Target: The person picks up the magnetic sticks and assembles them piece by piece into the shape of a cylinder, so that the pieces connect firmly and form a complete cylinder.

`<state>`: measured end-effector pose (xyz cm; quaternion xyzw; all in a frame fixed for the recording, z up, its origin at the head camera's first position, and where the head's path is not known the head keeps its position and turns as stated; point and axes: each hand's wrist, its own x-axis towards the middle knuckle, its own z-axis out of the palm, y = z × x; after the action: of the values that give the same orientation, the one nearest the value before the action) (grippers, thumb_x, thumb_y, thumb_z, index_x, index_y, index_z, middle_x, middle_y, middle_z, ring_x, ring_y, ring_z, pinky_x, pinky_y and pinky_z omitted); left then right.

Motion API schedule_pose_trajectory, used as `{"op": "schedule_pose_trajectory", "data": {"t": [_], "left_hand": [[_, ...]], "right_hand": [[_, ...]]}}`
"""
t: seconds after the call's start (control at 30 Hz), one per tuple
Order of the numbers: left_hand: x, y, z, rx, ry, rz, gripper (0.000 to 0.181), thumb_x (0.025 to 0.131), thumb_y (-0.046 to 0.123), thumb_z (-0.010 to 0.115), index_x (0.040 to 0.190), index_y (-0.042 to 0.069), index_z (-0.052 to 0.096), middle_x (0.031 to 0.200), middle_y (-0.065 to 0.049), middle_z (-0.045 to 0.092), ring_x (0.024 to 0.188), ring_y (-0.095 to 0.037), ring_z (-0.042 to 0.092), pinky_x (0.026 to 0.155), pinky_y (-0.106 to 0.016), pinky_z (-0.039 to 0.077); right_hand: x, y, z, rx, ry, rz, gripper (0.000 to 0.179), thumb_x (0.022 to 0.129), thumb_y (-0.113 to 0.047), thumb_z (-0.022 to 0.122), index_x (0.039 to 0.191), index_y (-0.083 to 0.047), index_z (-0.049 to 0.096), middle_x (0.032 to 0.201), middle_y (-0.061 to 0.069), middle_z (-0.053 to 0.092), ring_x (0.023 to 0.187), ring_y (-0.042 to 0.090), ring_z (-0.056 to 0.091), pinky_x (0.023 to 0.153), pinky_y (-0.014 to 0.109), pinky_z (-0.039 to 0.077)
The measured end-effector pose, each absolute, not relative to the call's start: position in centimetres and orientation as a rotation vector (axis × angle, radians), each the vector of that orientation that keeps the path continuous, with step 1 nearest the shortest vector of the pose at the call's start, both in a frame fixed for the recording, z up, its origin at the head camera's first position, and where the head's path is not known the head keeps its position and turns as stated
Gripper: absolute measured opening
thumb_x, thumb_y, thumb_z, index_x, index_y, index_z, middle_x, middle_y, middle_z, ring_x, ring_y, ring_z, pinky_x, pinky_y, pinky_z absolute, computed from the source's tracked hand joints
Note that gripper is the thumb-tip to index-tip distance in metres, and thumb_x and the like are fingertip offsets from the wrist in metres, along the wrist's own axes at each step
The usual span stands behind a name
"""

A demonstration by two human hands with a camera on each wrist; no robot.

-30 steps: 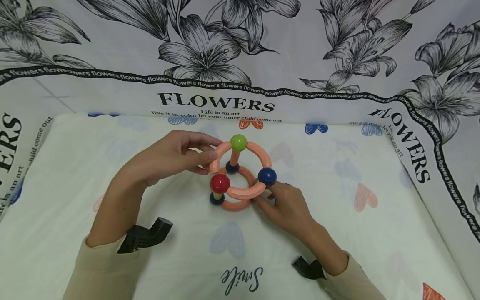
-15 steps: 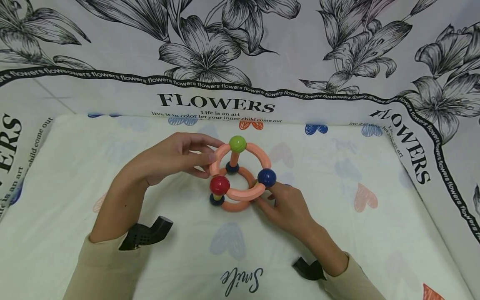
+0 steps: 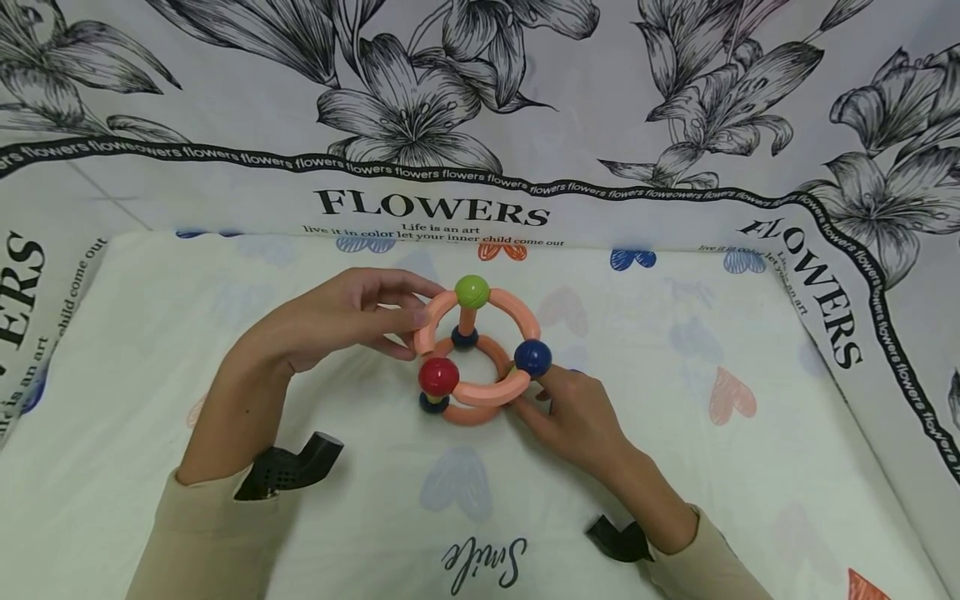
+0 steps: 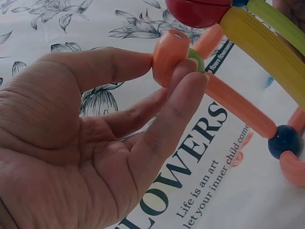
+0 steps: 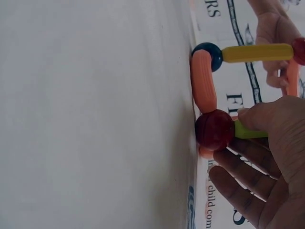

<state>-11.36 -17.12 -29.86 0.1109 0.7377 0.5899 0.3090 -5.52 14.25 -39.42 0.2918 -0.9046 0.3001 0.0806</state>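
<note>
A magnetic-stick structure (image 3: 495, 393) stands on the cloth: a lower and an upper ring of orange curved sticks, linked by upright sticks. Green (image 3: 472, 292), red (image 3: 438, 377) and blue (image 3: 532, 357) balls sit on the upper ring. My left hand (image 3: 352, 317) pinches an orange curved stick (image 4: 167, 59) between thumb and fingers. One end of that stick meets the green ball; its holed end stands apart from the red ball (image 4: 200, 10). My right hand (image 3: 581, 412) pinches a green upright stick (image 5: 249, 131), just above a low red ball (image 5: 215, 130).
A white cloth with printed hearts (image 3: 731, 396) covers the surface, bordered at the back by a flower-printed sheet (image 3: 420, 108). Black wrist cameras (image 3: 292, 467) are strapped near both sleeves. A yellow upright stick (image 5: 257, 53) joins a blue ball to the upper red ball.
The upper ring has shifted slightly left and toward me, with the green ball and the left hand's curved stick. The right hand stays nearly still.
</note>
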Motion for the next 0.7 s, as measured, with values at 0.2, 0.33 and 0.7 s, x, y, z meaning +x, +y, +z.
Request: {"op": "schedule_pose_trajectory", "data": {"t": [0.2, 0.33, 0.7], "left_hand": [[-11.31, -17.20, -29.62, 0.312, 1.947, 1.530, 0.043, 0.104, 0.020, 0.067, 0.145, 0.010, 0.059, 0.114, -0.017, 0.068, 0.098, -0.035, 0.076, 0.092, -0.048, 0.064], [-11.29, -17.45, -29.79, 0.332, 1.934, 1.530, 0.044, 0.104, 0.020, 0.067, 0.146, 0.008, 0.057, 0.114, -0.016, 0.067, 0.098, -0.035, 0.076, 0.092, -0.046, 0.064], [-11.45, -17.75, -30.41, 0.368, 1.924, 1.497, 0.044, 0.104, 0.024, 0.065, 0.145, 0.013, 0.054, 0.106, -0.014, 0.074, 0.098, -0.043, 0.074, 0.092, -0.054, 0.063]], "right_hand": [[-5.60, 14.33, -39.32, 0.869, -2.715, 0.902, 0.032, 0.092, -0.020, 0.083, 0.119, -0.011, 0.071, 0.091, 0.000, 0.079, 0.074, 0.013, 0.075, 0.069, 0.030, 0.063], [-5.70, 14.20, -39.36, 0.857, -2.736, 0.889, 0.030, 0.092, -0.021, 0.083, 0.119, -0.013, 0.071, 0.089, 0.000, 0.079, 0.076, 0.013, 0.076, 0.070, 0.029, 0.063], [-5.96, 14.16, -39.65, 0.880, -2.733, 0.903, 0.028, 0.093, -0.021, 0.082, 0.118, -0.014, 0.071, 0.096, -0.002, 0.079, 0.082, 0.013, 0.077, 0.070, 0.029, 0.063]]}}
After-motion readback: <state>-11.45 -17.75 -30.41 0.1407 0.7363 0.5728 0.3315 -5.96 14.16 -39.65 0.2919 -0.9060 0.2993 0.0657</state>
